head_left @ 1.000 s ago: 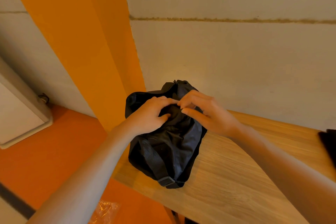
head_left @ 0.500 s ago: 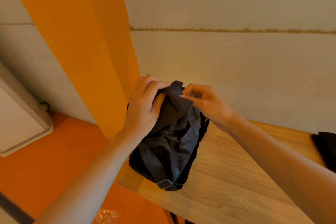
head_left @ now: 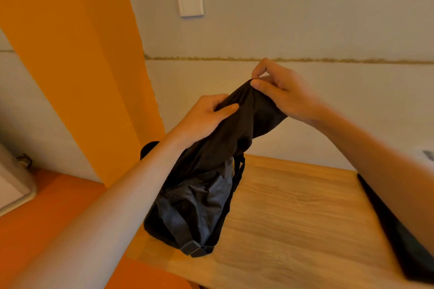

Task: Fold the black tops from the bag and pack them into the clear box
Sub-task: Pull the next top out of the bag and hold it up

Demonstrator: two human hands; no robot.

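Home-like room, not workshop — wooden table (head_left: 293, 218), wall switch (head_left: 189, 0), orange panel (head_left: 70, 54)

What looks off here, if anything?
Nothing spilled or damaged. Only the bag stands out: it sits right at the left edge of the table and may overhang it. Left hand and right hand both grip a black top drawn partway out of it. The clear box is not in view.

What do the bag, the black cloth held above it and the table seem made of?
The black top: soft matte fabric, maybe knit; it drapes and bunches limply. The bag: thin woven synthetic, perhaps nylon; faint sheen, crinkles, and a webbing strap. The table: light wood or wood-look laminate; grain lines show, smooth finish.
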